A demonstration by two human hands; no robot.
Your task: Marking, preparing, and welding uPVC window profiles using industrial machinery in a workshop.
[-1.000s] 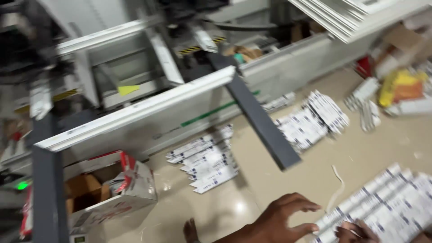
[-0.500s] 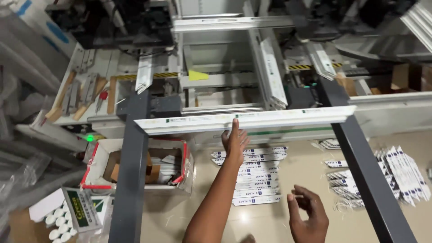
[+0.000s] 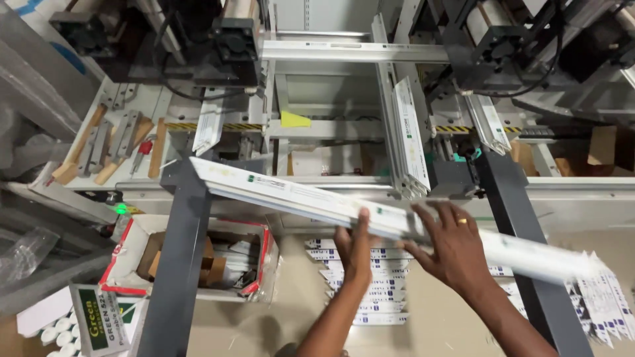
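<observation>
Both hands [image 3: 403, 248] now on white strip [image 3: 311, 197]

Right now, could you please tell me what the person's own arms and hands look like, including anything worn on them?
Both forearms are bare, with no sleeves, gloves or wristwatch in view. The left hand wears nothing that shows. The right hand carries a thin gold-coloured ring on one finger. No bracelets, tape or markings are visible on either arm.

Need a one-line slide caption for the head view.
Left hand and right hand grip a long white stack of flat cartons across two grey machine rails.
</observation>
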